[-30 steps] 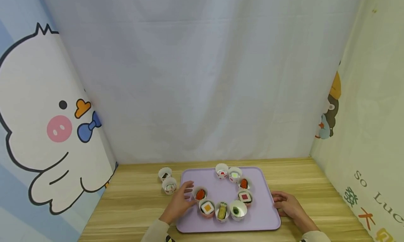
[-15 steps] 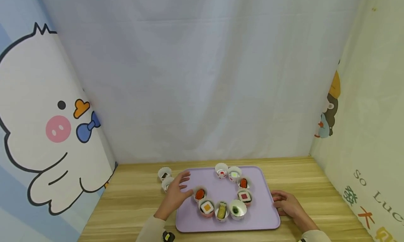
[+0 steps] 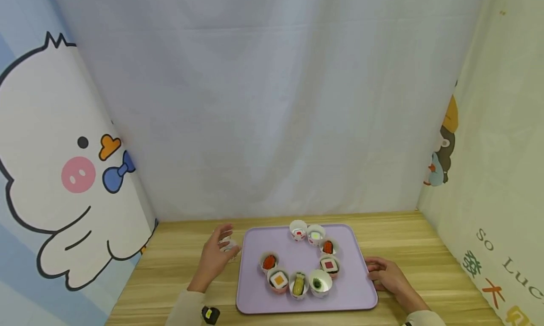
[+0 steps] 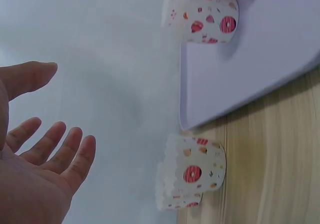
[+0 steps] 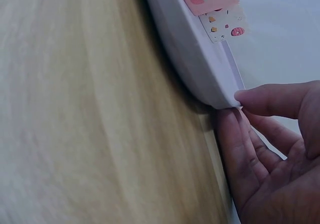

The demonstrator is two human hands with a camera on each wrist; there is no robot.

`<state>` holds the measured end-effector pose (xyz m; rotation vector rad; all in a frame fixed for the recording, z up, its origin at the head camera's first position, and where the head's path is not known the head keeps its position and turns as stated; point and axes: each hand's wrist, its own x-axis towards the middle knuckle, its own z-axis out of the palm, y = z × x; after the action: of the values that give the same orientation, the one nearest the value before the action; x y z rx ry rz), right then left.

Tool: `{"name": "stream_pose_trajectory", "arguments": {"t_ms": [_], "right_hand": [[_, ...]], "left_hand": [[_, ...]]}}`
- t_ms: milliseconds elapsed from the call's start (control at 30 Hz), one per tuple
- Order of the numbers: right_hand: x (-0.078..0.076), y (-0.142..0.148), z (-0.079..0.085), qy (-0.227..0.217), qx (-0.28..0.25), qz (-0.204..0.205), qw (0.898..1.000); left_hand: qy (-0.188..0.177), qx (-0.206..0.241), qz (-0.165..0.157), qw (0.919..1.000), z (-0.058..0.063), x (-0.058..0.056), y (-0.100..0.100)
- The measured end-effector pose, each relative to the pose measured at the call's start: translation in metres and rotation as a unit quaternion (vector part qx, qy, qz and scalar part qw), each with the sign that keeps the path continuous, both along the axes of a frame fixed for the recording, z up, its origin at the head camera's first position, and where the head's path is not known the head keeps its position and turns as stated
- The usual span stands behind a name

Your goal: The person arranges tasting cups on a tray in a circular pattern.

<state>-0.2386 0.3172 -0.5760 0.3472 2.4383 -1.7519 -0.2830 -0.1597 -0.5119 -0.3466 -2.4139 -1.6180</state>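
Note:
My left hand (image 3: 213,256), fingers spread and holding nothing, is left of the lilac tray (image 3: 293,304). It partly covers a printed paper cup (image 3: 229,246) in the head view. The left wrist view shows that cup (image 4: 197,166) and another paper cup (image 4: 187,202) behind it, both apart from the fingers. At the tray's right edge, my right hand (image 3: 388,275) pinches the rim, thumb on top and fingers below. Several paper cups of toy-like sushi pieces form a curve on the tray, including one with an orange-centred square (image 3: 278,279) and one with a red-orange topping (image 3: 269,262).
The tray rests on a wood-grain table (image 3: 170,264). Pale curtain (image 3: 276,127) closes off the back, and printed cloths hang at the left (image 3: 46,175) and right (image 3: 488,175).
My left hand has moved left, off the tray's left side and over to the cups on the table. My right hand stays at the tray's edge.

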Motion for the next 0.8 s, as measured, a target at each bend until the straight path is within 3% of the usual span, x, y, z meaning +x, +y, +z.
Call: {"name": "stream_pose_trajectory", "arguments": {"t_ms": [333, 533, 800], "right_hand": [[-0.001, 0.0, -0.001, -0.001, 0.006, 0.0, 1.0], [-0.001, 0.0, 0.0, -0.001, 0.009, 0.001, 1.0], [0.001, 0.0, 0.0, 0.002, 0.007, 0.004, 1.0]], "left_hand": [[0.0, 0.02, 0.039, 0.999, -0.012, -0.003, -0.026], [-0.031, 0.041, 0.058, 0.997, -0.023, -0.002, -0.035], [-0.073, 0.062, 0.132, 0.9865, -0.048, -0.003, -0.03]]}}
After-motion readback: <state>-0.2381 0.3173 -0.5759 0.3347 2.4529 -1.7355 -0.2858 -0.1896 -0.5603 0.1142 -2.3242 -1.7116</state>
